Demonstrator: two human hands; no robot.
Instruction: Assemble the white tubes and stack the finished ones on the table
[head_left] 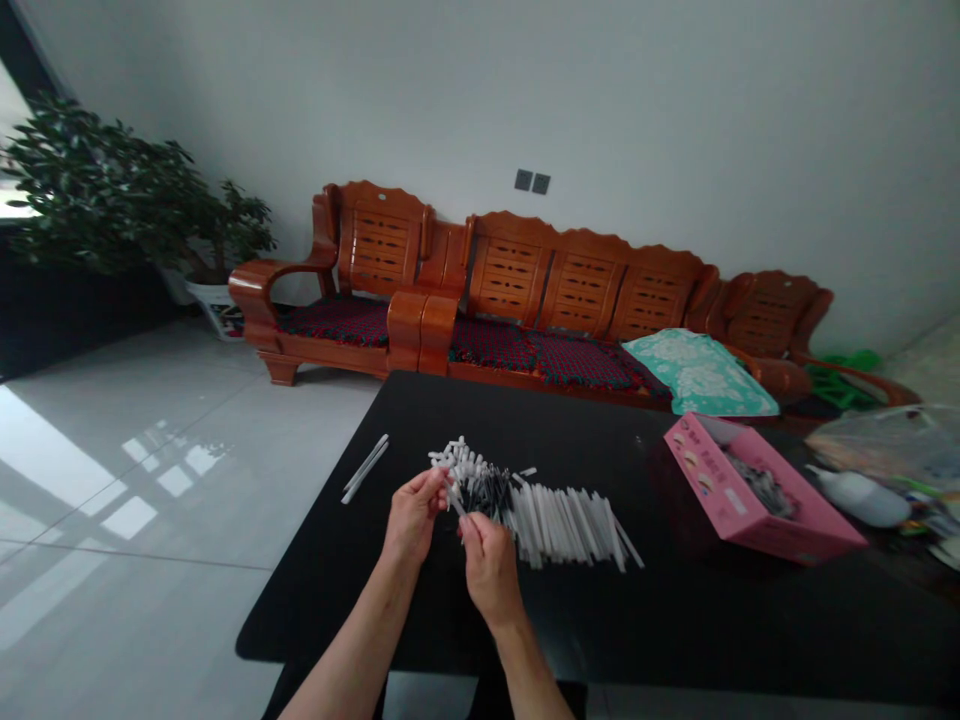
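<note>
My left hand (414, 512) and my right hand (489, 562) meet above the black table, fingertips pinched. Between them runs a slim pale tube (455, 498), gripped at both ends; its finer details are too small to tell. Just beyond my fingers lies a heap of short white caps (463, 458). Beside the caps, thin dark sticks (491, 488) are bunched together, partly hidden by my right hand. A row of long whitish tubes (566, 525) lies side by side to the right. Two more white tubes (366, 468) lie apart at the left.
A pink box (817, 535) holding grey pieces stands on the black table (600, 630) at right. Near it are a white bottle (862, 497) and a clear plastic bag (892, 445). Behind stands a wooden sofa (431, 330) with a teal cushion (701, 370).
</note>
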